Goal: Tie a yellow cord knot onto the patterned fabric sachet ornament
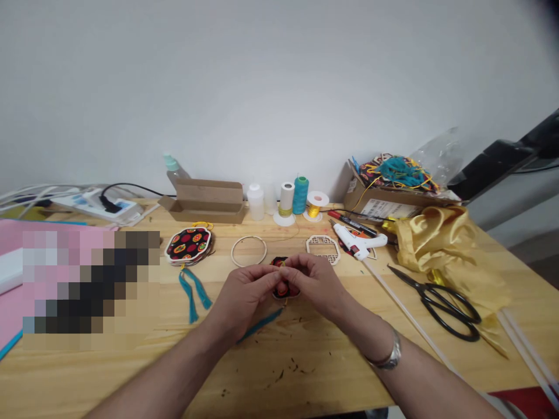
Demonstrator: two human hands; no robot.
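My left hand [247, 291] and my right hand [315, 285] meet at the middle of the table, fingertips pinched together. Between them is a small tasselled pendant [289, 294] of dark fabric with a red and yellow pattern and a pale rim, largely covered by my fingers. Its teal tassel [264, 324] trails toward the lower left, partly behind my left hand. Just beyond my hands lie a plain wooden ring [233, 256] and a cut-out wooden lattice frame [311, 240]. A stack of similar patterned pendants [188, 244] rests to the left, with teal tassels [192, 294].
On the right lie a white glue gun [358, 241], black scissors [441, 299] and gold cloth [432, 238]. Behind stand thread spools [300, 196], a white bottle [255, 202], an open cardboard box [209, 203] and a filled carton [384, 206]. A power strip [91, 205] is far left.
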